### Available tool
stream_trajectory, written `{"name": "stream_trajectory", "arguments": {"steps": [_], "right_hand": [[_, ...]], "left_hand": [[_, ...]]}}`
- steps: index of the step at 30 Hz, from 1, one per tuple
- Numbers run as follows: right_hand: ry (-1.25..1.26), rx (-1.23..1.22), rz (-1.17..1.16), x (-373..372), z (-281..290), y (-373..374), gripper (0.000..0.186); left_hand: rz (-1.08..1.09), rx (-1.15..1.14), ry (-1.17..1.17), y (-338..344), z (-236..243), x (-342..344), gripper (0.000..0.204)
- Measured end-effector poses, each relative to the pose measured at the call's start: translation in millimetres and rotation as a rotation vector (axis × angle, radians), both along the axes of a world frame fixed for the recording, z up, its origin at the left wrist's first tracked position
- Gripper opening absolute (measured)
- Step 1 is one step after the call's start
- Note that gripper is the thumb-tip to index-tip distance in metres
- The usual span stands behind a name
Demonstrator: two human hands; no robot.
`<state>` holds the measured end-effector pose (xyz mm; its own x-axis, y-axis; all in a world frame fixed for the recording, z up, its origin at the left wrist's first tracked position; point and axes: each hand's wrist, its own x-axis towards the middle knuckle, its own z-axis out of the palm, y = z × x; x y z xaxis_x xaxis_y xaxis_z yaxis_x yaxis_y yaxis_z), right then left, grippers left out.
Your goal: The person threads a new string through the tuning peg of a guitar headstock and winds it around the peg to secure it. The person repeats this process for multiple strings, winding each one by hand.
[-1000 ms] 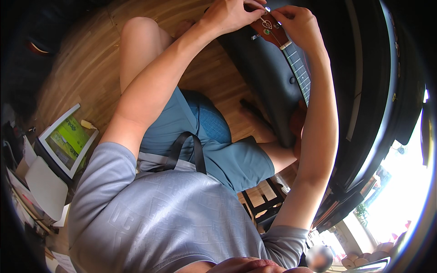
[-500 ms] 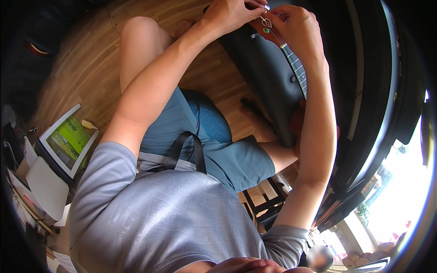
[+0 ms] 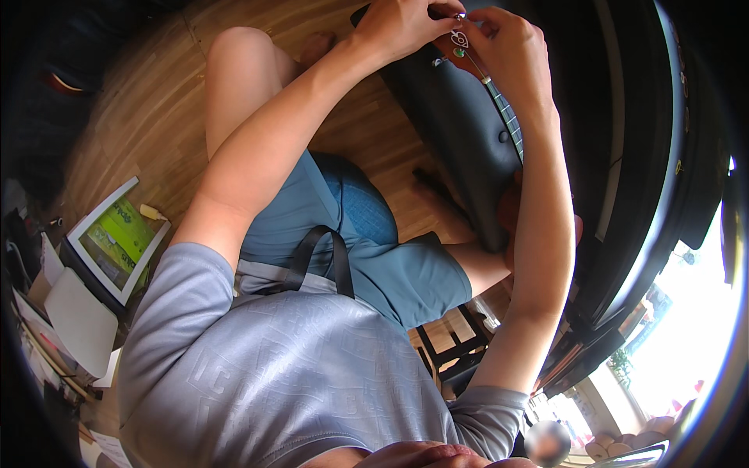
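A ukulele lies along a black padded bench [image 3: 437,117], its dark fretted neck [image 3: 509,117] running down behind my right forearm. Its reddish-brown headstock [image 3: 466,62] carries a white emblem and a small green round mark. At the top of the headstock, my left hand [image 3: 402,27] pinches a shiny metal tuning peg [image 3: 460,15] between thumb and fingertips. My right hand [image 3: 511,47] curls over the opposite edge of the headstock, fingers bent close to the left fingertips. What those right fingers grip is hidden. Most of the ukulele's reddish body [image 3: 509,210] is behind my right forearm.
Just right of the bench rises a large black piece of furniture [image 3: 616,156]. Below, a black stool frame [image 3: 456,339] stands on the wooden floor [image 3: 156,117]. At left are a white-framed green packet [image 3: 121,238] and a pale board [image 3: 82,320]. Bright window light enters at right.
My left fingers have shifted slightly around the tuning peg. The headstock has moved a touch to the right. My arms stay nearly where they were.
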<state>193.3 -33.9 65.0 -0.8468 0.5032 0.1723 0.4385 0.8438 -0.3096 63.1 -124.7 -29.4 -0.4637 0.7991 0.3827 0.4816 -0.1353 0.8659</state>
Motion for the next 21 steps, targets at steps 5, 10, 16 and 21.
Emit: {"name": "stream_trajectory", "arguments": {"steps": [5, 10, 16, 21], "right_hand": [[-0.038, -0.014, -0.042, -1.8, 4.0, -4.8, 0.014], [-0.023, -0.007, -0.028, -0.1, 0.9, -3.2, 0.016], [-0.023, -0.042, 0.043, 5.0, 0.4, 5.4, 0.018], [-0.101, -0.204, -0.098, 3.4, 8.0, 9.5, 0.019]], "left_hand": [[0.026, 0.072, 0.150, 5.7, -12.3, -1.4, 0.017], [0.002, 0.102, 0.131, 7.7, -15.2, -4.6, 0.018], [-0.018, 0.067, 0.038, 3.5, -6.3, -4.6, 0.018], [-0.011, -0.015, -0.063, -2.1, 7.3, -1.0, 0.017]]}}
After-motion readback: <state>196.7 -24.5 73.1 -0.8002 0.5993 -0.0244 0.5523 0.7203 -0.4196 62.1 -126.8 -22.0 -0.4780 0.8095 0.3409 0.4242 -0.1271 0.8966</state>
